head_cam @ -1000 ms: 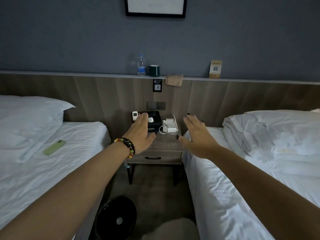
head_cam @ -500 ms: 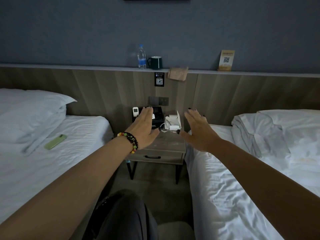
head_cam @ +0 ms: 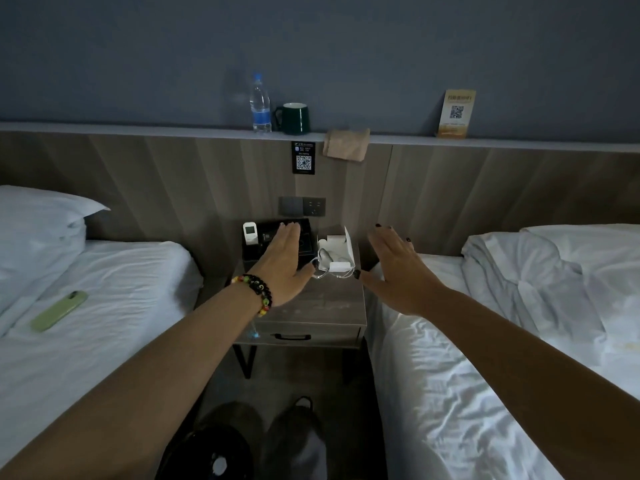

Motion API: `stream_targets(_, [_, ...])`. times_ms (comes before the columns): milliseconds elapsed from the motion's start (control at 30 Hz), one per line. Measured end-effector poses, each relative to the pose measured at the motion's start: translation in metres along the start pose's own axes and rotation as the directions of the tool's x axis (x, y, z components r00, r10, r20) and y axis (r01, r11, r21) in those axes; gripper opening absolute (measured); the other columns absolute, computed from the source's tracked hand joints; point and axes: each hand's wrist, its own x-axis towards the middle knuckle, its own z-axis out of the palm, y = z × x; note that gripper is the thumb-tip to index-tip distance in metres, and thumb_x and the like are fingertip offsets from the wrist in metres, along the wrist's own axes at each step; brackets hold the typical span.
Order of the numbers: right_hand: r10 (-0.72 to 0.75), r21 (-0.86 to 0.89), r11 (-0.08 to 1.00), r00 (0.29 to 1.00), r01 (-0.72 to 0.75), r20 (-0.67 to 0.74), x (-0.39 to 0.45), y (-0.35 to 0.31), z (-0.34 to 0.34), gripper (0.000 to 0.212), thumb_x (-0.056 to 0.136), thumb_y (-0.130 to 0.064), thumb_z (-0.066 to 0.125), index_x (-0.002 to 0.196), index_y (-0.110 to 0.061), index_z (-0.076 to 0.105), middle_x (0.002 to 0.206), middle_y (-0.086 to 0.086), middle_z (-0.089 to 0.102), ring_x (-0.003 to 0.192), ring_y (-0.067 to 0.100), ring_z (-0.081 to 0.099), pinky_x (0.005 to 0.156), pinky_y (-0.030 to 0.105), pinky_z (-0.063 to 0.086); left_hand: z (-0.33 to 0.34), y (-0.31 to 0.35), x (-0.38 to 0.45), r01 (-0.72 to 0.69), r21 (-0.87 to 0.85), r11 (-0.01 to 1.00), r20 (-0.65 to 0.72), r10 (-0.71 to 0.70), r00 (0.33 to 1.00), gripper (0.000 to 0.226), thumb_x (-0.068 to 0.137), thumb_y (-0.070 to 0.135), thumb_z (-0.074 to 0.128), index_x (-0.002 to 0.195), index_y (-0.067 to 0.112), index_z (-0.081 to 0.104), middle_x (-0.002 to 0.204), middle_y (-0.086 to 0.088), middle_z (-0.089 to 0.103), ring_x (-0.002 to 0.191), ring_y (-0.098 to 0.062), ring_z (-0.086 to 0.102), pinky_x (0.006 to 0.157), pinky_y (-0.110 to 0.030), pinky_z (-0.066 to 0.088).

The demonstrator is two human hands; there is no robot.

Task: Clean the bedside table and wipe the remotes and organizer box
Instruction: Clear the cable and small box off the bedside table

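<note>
The wood-grain bedside table (head_cam: 304, 306) is being reached over by both flat hands: left hand (head_cam: 282, 265) above the black rectangular organizer box (head_cam: 277, 242), where a white remote (head_cam: 249, 233) is being kept upright, right hand (head_cam: 398, 268) spread alongside.

We see the bedside table (head_cam: 325, 306) between two beds; on it stand a black organizer box (head_cam: 304, 242), a white remote (head_cam: 250, 233) and an open white box (head_cam: 341, 251).

Both flat hands — left hand (head_cam: 282, 268), right hand (head_cam: 398, 271) — over bedside table (head_cam: 311, 306).
</note>
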Motion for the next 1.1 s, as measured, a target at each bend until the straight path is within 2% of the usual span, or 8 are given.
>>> stream_targets(200, [0.092, 0.041, 0.995, 0.995, -0.093, 0.04, 0.113, 0.029, 0.034, 0.078, 0.099, -0.045, 0.047, 0.156, -0.015, 0.003, 0.165, 0.003, 0.0, 0.152, 0.021, -0.007, 0.121, 0.041, 0.0, 0.013, -0.055, 0.119, -0.024, -0.049, 0.999, 0.059, 0.027, 0.998, 0.078, 0.099, 0.033, 0.044, 0.152, 0.005, -0.006, 0.162, -0.005, -0.009, 0.148, -0.015, -0.012, 0.121, -0.03, 0.002])
stream_targets(367, [0.157, 0.072, 0.983, 0.98, -0.166, 0.119, 0.219, 0.049, 0.062, 0.077, 0.097, -0.049, 0.046, 0.155, -0.014, 0.011, 0.164, 0.005, 0.008, 0.152, 0.021, 0.0, 0.122, 0.044, 0.004, 0.02, -0.107, 0.206, 0.0, -0.077, 0.997, 0.143, 0.011, 0.99, 0.078, 0.099, 0.036, 0.043, 0.152, 0.007, -0.007, 0.162, -0.004, -0.01, 0.147, -0.013, -0.014, 0.121, -0.031, 0.002])
stream_targets(533, [0.23, 0.105, 0.964, 0.962, -0.246, 0.148, 0.293, 0.06, 0.08, 0.074, 0.099, -0.043, 0.047, 0.156, -0.014, 0.01, 0.165, 0.004, 0.002, 0.152, 0.02, -0.004, 0.122, 0.041, 0.001, 0.025, -0.157, 0.272, -0.008, -0.083, 0.997, 0.143, 0.02, 0.99, 0.077, 0.099, 0.037, 0.042, 0.153, 0.01, -0.006, 0.162, 0.0, -0.009, 0.147, -0.01, -0.012, 0.12, -0.028, 0.003])
stream_targets(700, [0.278, 0.112, 0.947, 0.942, -0.301, 0.187, 0.318, 0.063, 0.098, 0.074, 0.1, -0.042, 0.046, 0.157, -0.014, 0.008, 0.165, 0.004, 0.002, 0.152, 0.021, -0.005, 0.122, 0.042, 0.001, 0.036, -0.179, 0.295, 0.007, -0.178, 0.984, 0.149, 0.02, 0.989, 0.074, 0.099, 0.031, 0.044, 0.153, 0.009, -0.001, 0.162, -0.001, -0.005, 0.148, -0.011, -0.007, 0.117, -0.023, 0.002])
stream_targets(833, [0.269, 0.153, 0.943, 0.947, -0.297, 0.178, 0.319, 0.067, 0.105, 0.076, 0.097, -0.044, 0.049, 0.156, -0.014, 0.011, 0.164, 0.006, 0.009, 0.152, 0.023, -0.001, 0.123, 0.05, 0.01, 0.052, -0.187, 0.295, 0.037, -0.241, 0.97, 0.186, 0.008, 0.982, 0.073, 0.1, 0.03, 0.043, 0.153, 0.011, -0.002, 0.162, 0.0, -0.007, 0.143, -0.002, -0.013, 0.113, -0.018, 0.0])
stream_targets(900, [0.265, 0.158, 0.943, 0.948, -0.294, 0.178, 0.321, 0.072, 0.109, 0.077, 0.094, -0.05, 0.048, 0.155, -0.016, 0.016, 0.162, 0.005, 0.016, 0.152, 0.024, 0.003, 0.121, 0.051, 0.016, 0.059, -0.19, 0.298, 0.06, -0.253, 0.966, 0.216, -0.004, 0.976, 0.073, 0.1, 0.03, 0.043, 0.153, 0.013, -0.004, 0.162, 0.001, -0.009, 0.143, -0.002, -0.014, 0.112, -0.019, 0.0])
stream_targets(1000, [0.283, 0.152, 0.938, 0.941, -0.312, 0.184, 0.324, 0.082, 0.119, 0.078, 0.088, -0.062, 0.037, 0.15, -0.017, 0.024, 0.158, 0.003, 0.025, 0.15, 0.023, 0.013, 0.118, 0.052, 0.023, 0.066, -0.192, 0.302, 0.069, -0.274, 0.959, 0.223, -0.006, 0.975, 0.072, 0.1, 0.028, 0.042, 0.153, 0.015, -0.005, 0.161, 0.003, -0.011, 0.144, -0.003, -0.014, 0.113, -0.02, 0.001])
stream_targets(1100, [0.309, 0.19, 0.919, 0.929, -0.347, 0.203, 0.323, 0.084, 0.126, 0.068, 0.097, -0.046, 0.045, 0.153, -0.016, 0.019, 0.162, 0.004, 0.019, 0.152, 0.022, 0.006, 0.122, 0.051, 0.014, 0.072, -0.195, 0.302, 0.038, -0.298, 0.954, 0.191, 0.021, 0.981, 0.07, 0.1, 0.025, 0.042, 0.154, 0.016, -0.002, 0.158, 0.011, -0.01, 0.141, 0.002, -0.013, 0.114, -0.019, 0.002])
